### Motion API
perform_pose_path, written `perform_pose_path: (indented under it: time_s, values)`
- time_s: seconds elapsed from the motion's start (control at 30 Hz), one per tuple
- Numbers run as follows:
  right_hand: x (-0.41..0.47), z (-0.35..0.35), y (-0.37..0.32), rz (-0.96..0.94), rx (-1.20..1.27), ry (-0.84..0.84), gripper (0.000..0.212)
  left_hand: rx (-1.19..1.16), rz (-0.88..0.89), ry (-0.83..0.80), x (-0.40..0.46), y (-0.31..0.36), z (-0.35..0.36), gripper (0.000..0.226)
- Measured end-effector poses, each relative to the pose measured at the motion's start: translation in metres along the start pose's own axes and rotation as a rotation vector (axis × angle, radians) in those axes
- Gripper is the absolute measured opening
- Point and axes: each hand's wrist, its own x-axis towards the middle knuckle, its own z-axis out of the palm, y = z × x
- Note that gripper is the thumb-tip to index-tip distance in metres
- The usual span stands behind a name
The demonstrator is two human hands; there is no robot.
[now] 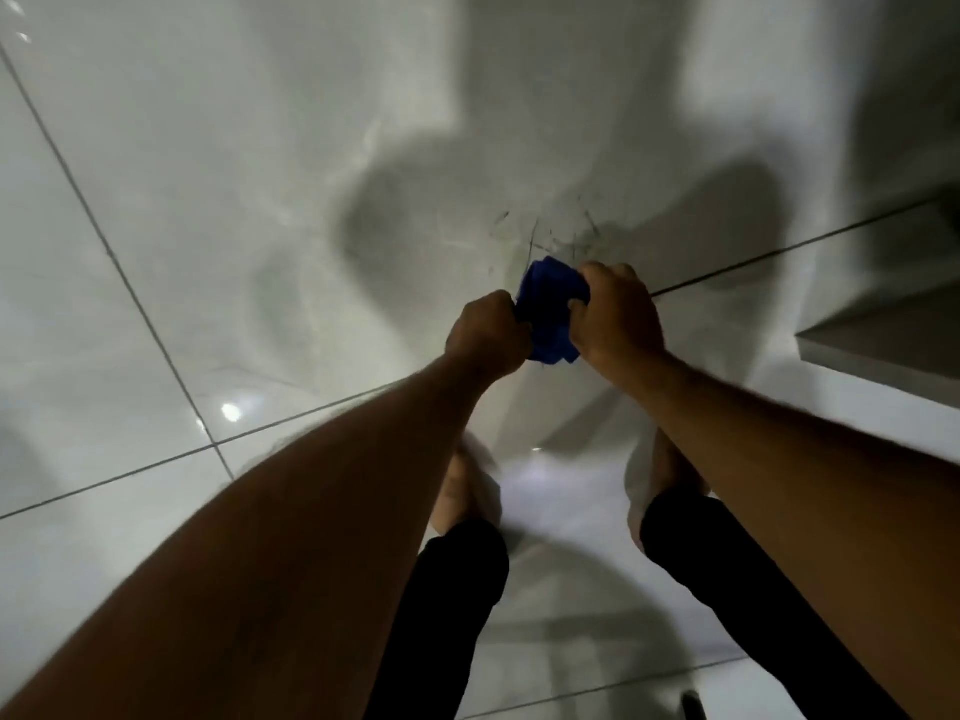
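A crumpled blue cloth [550, 309] is held between both hands, out in front of me and above the floor. My left hand [485, 337] grips its left side with fingers curled. My right hand [618, 314] grips its right side, fingers wrapped over the top. Only the middle of the cloth shows between the fists. Just beyond the hands, dark hair-like strands and smudges [561, 233] lie on the glossy white tile floor [208, 200].
My bare feet [467, 485] and black trouser legs [447, 615] are below the hands. A grey ledge or step [883, 335] juts in at the right. Dark grout lines cross the tiles, and shadows of my arms fall on the floor ahead.
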Motion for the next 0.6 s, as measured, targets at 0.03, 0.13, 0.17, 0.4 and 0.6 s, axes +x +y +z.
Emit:
perform_pose_path:
  time_s: [0.03, 0.13, 0.17, 0.4, 0.6]
  values:
    - [0.008, 0.013, 0.006, -0.007, -0.020, 0.020, 0.030, 0.014, -0.001, 0.006, 0.010, -0.003, 0.009, 0.014]
    - [0.021, 0.037, 0.017, -0.050, -0.086, 0.077, 0.030, 0.072, 0.050, 0.087, 0.025, -0.013, 0.023, 0.020]
    - [0.024, 0.041, 0.019, -0.043, -0.115, 0.085, 0.034, 0.090, 0.094, 0.155, 0.027, -0.017, 0.024, 0.024]
    - [0.010, 0.082, 0.021, -0.108, -0.281, 0.182, 0.077, 0.606, 0.220, 0.305, 0.054, -0.091, -0.020, 0.145]
    - [0.018, 0.126, 0.047, -0.932, -0.622, -0.070, 0.076, 0.521, 0.150, 0.116, 0.098, -0.118, -0.040, 0.176]
